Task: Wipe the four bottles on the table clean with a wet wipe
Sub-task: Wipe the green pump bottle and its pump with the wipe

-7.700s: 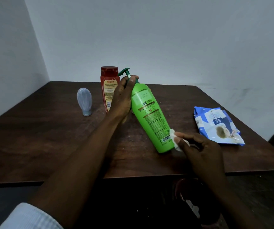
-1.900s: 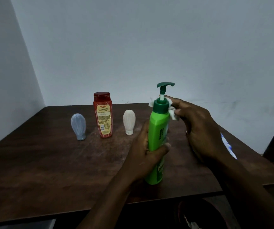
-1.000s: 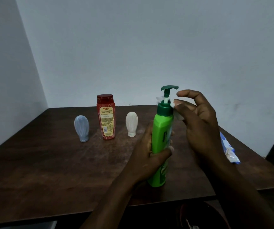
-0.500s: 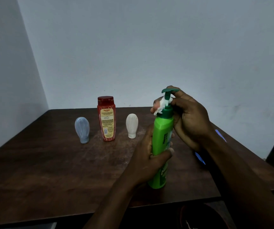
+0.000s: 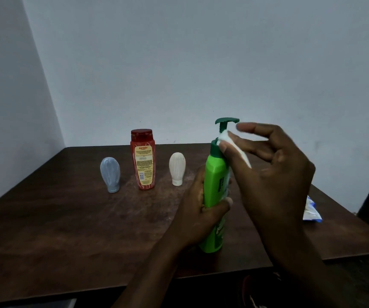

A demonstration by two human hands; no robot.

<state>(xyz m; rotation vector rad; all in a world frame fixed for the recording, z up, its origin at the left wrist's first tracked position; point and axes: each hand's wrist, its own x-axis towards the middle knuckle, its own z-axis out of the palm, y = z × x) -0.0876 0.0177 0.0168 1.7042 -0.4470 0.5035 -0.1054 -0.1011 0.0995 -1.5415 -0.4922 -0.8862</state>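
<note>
A green pump bottle stands upright near the table's front edge, and my left hand grips its body. My right hand pinches a white wet wipe against the bottle's dark green neck, just under the pump head; its other fingers are spread. Further back stand a red bottle, a pale blue bottle on its cap, and a cream bottle on its cap.
The brown wooden table fills the lower view, with walls behind and to the left. A blue and white wipes pack lies at the right edge, mostly hidden behind my right arm.
My right hand has come off the pump head and opened out, now holding the wipe lower against the neck. My left hand keeps the same grip on the green bottle.
</note>
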